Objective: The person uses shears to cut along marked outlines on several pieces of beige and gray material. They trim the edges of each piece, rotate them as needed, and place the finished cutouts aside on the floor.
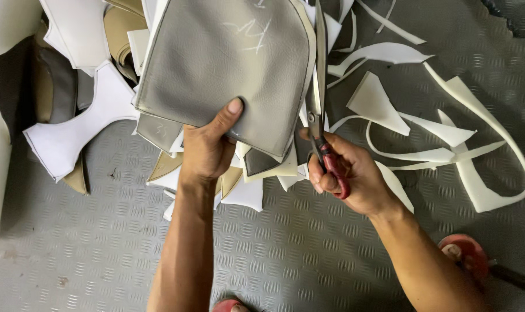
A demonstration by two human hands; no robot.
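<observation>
My left hand (207,147): I pinch the grey leather piece (225,63) at its bottom edge. My thumb lies on top of it and my other fingers are hidden under it.

My right hand (343,173): It is closed tight around the red handles of the scissors (319,86). My fingers go through the loops.

Scissors: The long blades point straight up, away from me. They run along the right edge of the grey piece, touching it or just beside it. I cannot tell if the blades are a little apart or shut.

Grey leather piece: It is held up in front of me, above both my hands. It has a rounded corner at the top right and white chalk marks near the top. A thin cream foam edge sticks out on its right side, right where the blades are.

Which way it lies: The piece is up and to the left of my right hand. Its right edge goes the same way as the blades, up and down.

Nearer hand: My left hand is on the piece. My right hand only reaches it with the scissors.

Under the piece: A pile of cut shapes (77,124), white, tan and grey.

Out to the right: Curly white foam strips (476,156) lie on the grey bumpy floor (100,242).

Near my arm: A foot in a red sandal (462,254).
</observation>
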